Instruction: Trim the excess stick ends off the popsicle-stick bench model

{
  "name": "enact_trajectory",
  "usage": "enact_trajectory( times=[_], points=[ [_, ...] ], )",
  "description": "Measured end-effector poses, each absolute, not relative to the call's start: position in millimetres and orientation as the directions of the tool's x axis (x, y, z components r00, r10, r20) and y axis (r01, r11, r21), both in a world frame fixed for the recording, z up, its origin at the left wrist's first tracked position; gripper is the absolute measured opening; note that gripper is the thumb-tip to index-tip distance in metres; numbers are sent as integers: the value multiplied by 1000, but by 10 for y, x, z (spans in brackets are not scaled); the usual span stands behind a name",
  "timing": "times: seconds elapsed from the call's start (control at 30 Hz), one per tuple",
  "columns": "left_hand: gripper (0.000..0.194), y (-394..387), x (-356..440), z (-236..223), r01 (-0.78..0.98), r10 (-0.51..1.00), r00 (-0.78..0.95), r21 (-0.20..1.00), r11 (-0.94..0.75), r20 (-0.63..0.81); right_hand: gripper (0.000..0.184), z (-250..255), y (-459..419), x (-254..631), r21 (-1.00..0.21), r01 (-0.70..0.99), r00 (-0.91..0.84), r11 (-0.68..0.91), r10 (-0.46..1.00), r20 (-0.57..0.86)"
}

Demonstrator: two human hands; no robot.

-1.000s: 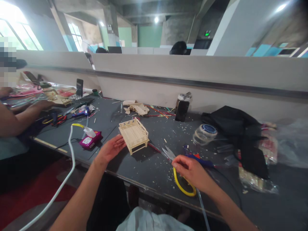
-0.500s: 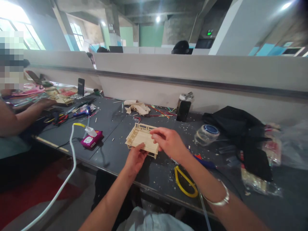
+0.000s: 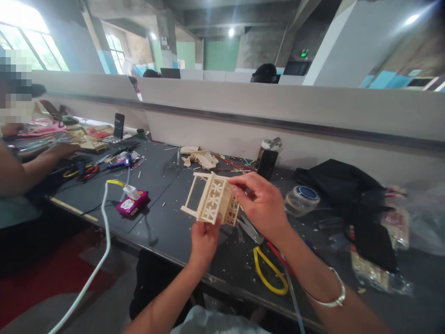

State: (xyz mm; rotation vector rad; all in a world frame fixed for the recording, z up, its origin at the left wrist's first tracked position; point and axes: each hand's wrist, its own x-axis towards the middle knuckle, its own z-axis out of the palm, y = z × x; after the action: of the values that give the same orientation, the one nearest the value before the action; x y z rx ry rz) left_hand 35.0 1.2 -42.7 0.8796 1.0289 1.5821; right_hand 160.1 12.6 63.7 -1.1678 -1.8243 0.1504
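A small pale wooden stick model (image 3: 212, 200), like miniature furniture with legs and star-patterned lattice panels, is held tilted up on its side above the dark table. My left hand (image 3: 206, 239) grips it from below, fingers closed at its lower edge. At its upper right edge my right hand (image 3: 260, 197) has thumb and fingers closed on the model; the fingertips are partly hidden. Under my right wrist lie scissors with yellow handles (image 3: 269, 273) and metal blades (image 3: 251, 230).
A magenta power strip (image 3: 132, 203) with a white plug and cable sits left. Further back are a cloth glove (image 3: 201, 158), coloured sticks and a propped phone (image 3: 267, 163). A clear jar (image 3: 301, 200) and black cloth (image 3: 333, 181) lie right. A co-worker's arm (image 3: 31, 164) is far left.
The model has been turned from lying level to tilted on its side, so its lattice panel now faces me. My right hand has moved right and now touches its edge.
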Motion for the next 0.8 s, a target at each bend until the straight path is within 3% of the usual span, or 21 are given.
enact_trajectory(
  times=[0.1, 0.3, 0.57, 0.8],
  points=[
    [16, 32, 284, -466, -233, 977, -172, 958, -168, 130, 17, 730, 46, 1722, -377, 687, -278, 622, 704, 654],
    [19, 38, 204, -423, -105, 962, -71, 957, -270, 263, 18, 721, -60, 1856, -186, 717, -459, 672, 656, 599],
    [39, 3, 169, -293, 231, 852, 70, 822, -520, 519, 12, 683, -185, 1829, -157, 763, -428, 626, 673, 604],
    [49, -10, 152, -295, 307, 827, 92, 774, -553, 555, 12, 686, -236, 1838, -314, 729, -276, 608, 680, 679]
  ],
)
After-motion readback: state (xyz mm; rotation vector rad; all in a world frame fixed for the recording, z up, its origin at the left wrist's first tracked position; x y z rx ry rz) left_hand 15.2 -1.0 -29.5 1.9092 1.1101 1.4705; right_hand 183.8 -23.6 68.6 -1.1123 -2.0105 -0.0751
